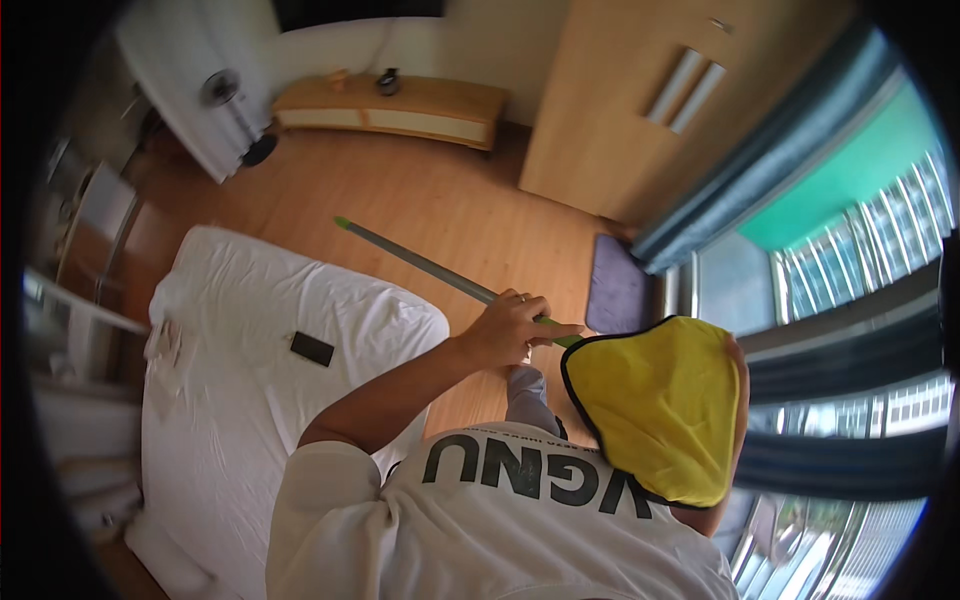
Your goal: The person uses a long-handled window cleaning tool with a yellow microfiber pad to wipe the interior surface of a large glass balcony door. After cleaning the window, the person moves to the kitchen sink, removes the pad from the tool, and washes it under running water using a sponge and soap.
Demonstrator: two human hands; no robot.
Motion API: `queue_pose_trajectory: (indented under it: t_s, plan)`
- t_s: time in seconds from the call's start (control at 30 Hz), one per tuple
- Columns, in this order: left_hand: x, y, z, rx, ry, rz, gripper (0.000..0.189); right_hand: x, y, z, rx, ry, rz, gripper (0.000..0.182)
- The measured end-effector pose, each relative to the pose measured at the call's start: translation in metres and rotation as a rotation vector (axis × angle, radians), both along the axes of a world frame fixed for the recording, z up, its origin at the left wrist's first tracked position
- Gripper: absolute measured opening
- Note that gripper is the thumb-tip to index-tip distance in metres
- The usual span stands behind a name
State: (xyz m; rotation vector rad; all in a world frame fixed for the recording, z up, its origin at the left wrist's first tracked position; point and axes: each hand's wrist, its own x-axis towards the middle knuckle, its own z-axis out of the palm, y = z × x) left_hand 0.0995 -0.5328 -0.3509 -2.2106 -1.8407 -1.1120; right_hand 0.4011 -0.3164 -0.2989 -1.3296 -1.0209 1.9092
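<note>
My left hand (517,328) is closed round a long grey pole (420,262) near its green end section. The pole slants up and left over the floor and ends in a green tip. At its lower right end, a yellow cloth (660,405) with a black edge lies spread before my chest. My right arm runs behind the cloth; only a bit of my right hand (736,356) shows at its right edge, so its grip is hidden. A dark phone (312,349) lies on the white-sheeted bed (247,435) to my left.
A low wooden cabinet (427,101) stands along the far wall, with a standing fan (240,112) to its left. A tall wooden wardrobe (600,135), a grey mat (619,289) and blue curtains (757,157) by the windows are on the right. Wooden floor (420,195) lies between bed and wardrobe.
</note>
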Motion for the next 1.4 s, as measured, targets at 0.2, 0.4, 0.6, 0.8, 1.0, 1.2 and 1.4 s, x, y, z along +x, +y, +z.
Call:
queue_pose_trajectory:
  t_s: [0.2,0.4,0.6,0.8,1.0,1.2,1.4]
  plan:
    - [-0.162,0.025,-0.007,-0.322,0.007,0.486,0.055,-0.284,0.197,-0.035,1.09,-0.681,0.794,0.031]
    - [-0.269,-0.034,-0.06,-0.571,-0.107,1.165,0.056,-0.588,0.145,0.04,0.491,0.473,0.815,0.037]
    - [-0.343,-0.152,-0.104,-0.615,-0.157,1.851,0.053,-0.763,0.145,0.077,0.071,0.672,0.777,0.049]
    - [-0.433,-0.254,-0.101,-0.799,-0.26,2.322,0.052,-0.925,0.22,0.01,0.045,0.546,0.823,0.049]
    - [-0.499,-0.386,-0.084,-0.977,-0.136,2.672,0.052,-1.064,0.209,-0.076,0.077,0.138,0.649,0.048]
    - [-0.65,-0.497,-0.126,-0.625,-0.304,2.964,0.084,-1.268,0.085,-0.134,0.067,-0.091,0.793,0.04]
    - [-0.804,-0.447,-0.23,-0.164,-0.82,2.449,0.056,-1.547,-0.129,-0.175,-0.126,0.116,1.326,0.034]
